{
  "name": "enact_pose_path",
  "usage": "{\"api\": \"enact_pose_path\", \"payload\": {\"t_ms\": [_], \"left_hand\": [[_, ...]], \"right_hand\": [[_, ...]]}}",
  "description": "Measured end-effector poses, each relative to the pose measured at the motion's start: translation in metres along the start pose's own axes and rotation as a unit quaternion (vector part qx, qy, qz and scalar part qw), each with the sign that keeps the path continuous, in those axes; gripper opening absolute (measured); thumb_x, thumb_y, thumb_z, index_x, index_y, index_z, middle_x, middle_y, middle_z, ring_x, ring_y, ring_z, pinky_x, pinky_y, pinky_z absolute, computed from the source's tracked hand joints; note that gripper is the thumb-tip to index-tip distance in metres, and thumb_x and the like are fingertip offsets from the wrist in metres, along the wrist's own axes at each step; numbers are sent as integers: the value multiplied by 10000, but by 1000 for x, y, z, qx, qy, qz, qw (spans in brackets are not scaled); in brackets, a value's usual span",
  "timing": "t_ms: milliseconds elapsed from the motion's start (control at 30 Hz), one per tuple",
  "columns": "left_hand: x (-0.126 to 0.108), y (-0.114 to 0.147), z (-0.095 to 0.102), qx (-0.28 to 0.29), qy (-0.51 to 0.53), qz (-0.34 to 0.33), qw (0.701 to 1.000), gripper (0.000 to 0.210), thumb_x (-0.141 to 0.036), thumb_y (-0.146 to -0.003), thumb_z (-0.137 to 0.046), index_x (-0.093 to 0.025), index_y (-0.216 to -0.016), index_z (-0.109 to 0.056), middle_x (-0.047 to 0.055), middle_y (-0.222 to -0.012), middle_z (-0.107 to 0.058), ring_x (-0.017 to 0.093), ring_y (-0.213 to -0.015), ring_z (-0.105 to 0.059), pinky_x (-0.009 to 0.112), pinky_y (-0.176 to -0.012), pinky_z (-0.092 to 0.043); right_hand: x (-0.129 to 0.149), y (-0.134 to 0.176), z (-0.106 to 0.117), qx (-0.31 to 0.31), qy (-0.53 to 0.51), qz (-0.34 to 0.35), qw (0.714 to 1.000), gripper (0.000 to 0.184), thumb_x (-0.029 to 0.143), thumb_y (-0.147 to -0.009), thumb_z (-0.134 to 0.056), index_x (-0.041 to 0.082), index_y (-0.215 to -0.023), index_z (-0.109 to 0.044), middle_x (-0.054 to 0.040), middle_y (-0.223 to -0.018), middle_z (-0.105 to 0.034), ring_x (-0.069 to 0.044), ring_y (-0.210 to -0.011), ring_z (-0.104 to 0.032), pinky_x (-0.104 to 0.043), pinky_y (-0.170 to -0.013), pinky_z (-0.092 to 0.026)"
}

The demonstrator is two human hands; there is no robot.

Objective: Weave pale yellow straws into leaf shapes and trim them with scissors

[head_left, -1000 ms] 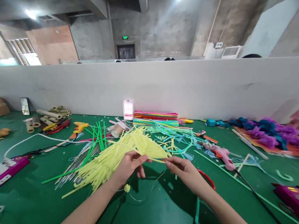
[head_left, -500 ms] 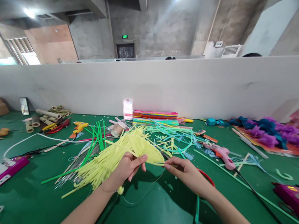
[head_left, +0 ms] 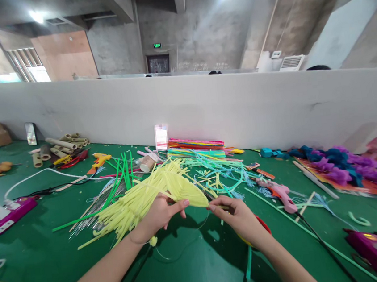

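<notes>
A yellow leaf-shaped piece made of pipe cleaners [head_left: 188, 189] is held up between my two hands over the green table. My left hand [head_left: 164, 213] is closed on its lower left edge, thumb stretched along the near side. The fingertips of my right hand [head_left: 231, 212] pinch its right tip. Thin clear wire [head_left: 163, 256] loops down below the piece. A small yellow ball [head_left: 153, 241] hangs by my left wrist. Behind my left hand lies a heap of loose yellow pipe cleaners [head_left: 124, 206]. Red-handled pliers or scissors [head_left: 263, 225] are partly hidden behind my right hand.
Colourful pipe cleaners [head_left: 197, 144] lie by a propped phone [head_left: 161, 137] at the white partition [head_left: 104, 109]. A pink glue gun [head_left: 283, 196] is at right, a yellow one [head_left: 101, 160] at left. Purple power strips [head_left: 9, 216] with cords flank the work area.
Both hands have shifted very slightly right and down with the yellow leaf-shaped piece, which is tilted a little more. The grip of each hand stays the same.
</notes>
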State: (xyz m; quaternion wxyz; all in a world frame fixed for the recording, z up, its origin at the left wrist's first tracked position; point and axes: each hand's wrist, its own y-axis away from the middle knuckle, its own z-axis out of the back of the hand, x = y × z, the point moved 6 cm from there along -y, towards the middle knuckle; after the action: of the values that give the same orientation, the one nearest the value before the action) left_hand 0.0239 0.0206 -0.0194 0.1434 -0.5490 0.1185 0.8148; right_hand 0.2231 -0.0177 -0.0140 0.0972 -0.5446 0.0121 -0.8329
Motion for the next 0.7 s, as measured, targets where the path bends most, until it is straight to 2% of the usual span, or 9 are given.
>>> {"api": "enact_pose_path", "payload": {"t_ms": [133, 267, 333, 500, 600, 700], "left_hand": [[1, 0, -2, -8, 0, -11, 1000, 479, -557, -765, -590, -116, -599, -674, -11, -481, -575, 34, -263, -329, 192, -261, -218], [2, 0, -4, -8, 19, -11, 1000, 445, -544, -763, -598, -112, -781, -706, 10, -609, -667, 39, -273, -348, 187, -253, -250], [2, 0, -5, -6, 29, -5, 1000, 434, -532, -773, -591, -117, -843, -701, 6, -623, -681, 35, -261, -339, 181, -249, -236], [-1, 3, -11, 5, 33, -6, 999, 500, -543, -840, -476, -119, -659, -670, 30, -642, -697, 28, -264, -357, 178, -262, -218], [-3, 6, -15, 5, 39, -7, 999, 454, -547, -831, -487, -135, -770, -667, 5, -598, -681, 44, -262, -358, 185, -263, -223], [-3, 7, -18, 5, 42, -5, 999, 439, -546, -822, -504, -134, -793, -652, 4, -603, -682, 49, -265, -366, 189, -267, -246]], "right_hand": [[-1, -1, 0, -10, 4, -12, 1000, 273, 440, -803, -618, 178, -823, -693, -17, -755, -644, -152, -684, -569, -242, -617, -430], [-1, -1, -1, -29, 11, -28, 999, 285, 451, -764, -649, 171, -786, -693, -28, -733, -655, -165, -671, -588, -255, -611, -441], [-2, -1, -1, -45, 16, -32, 998, 286, 452, -753, -654, 170, -779, -694, -40, -745, -672, -178, -679, -604, -265, -620, -451], [-8, 0, 0, -104, 50, -47, 992, 273, 446, -743, -650, 177, -756, -694, -66, -765, -704, -213, -696, -634, -292, -631, -468], [-11, 1, -2, -132, 68, -58, 987, 254, 433, -754, -633, 185, -726, -682, -68, -766, -710, -227, -711, -646, -306, -655, -474], [-12, 2, -5, -151, 103, -58, 981, 267, 433, -772, -613, 186, -689, -671, -65, -747, -701, -230, -697, -634, -317, -653, -460]]}}
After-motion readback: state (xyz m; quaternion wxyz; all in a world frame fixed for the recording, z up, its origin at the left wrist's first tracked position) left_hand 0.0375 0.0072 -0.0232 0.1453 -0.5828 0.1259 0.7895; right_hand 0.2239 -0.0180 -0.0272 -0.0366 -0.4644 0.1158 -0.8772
